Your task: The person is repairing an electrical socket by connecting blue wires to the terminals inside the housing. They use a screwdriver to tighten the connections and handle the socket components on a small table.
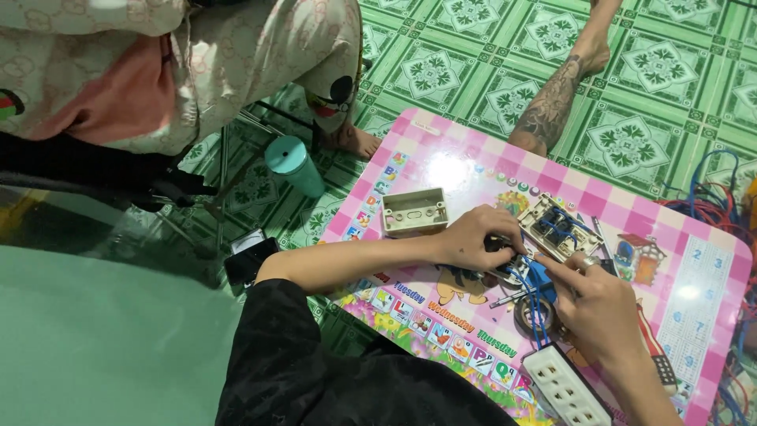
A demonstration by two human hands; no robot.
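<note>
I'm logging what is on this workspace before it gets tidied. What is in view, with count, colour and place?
Small part with blue wires: one, dark with blue leads, table centre, between both hands.
Switch plate: one, cream with dark inserts, just beyond the hands.
Mounting box: one, cream, open side up, table's far-left part.
Power strip: one, white, near edge.
Tape roll: one, dark, under the blue wires.
Screwdriver: one, red and black handle, right of the right hand.
Table: one, pink with cartoon prints.
Tumbler: one, teal, on the floor left of the table.
Wire bundle: blue and red, right edge.
Left hand: gripping the part.
Right hand: on the wires.
</note>
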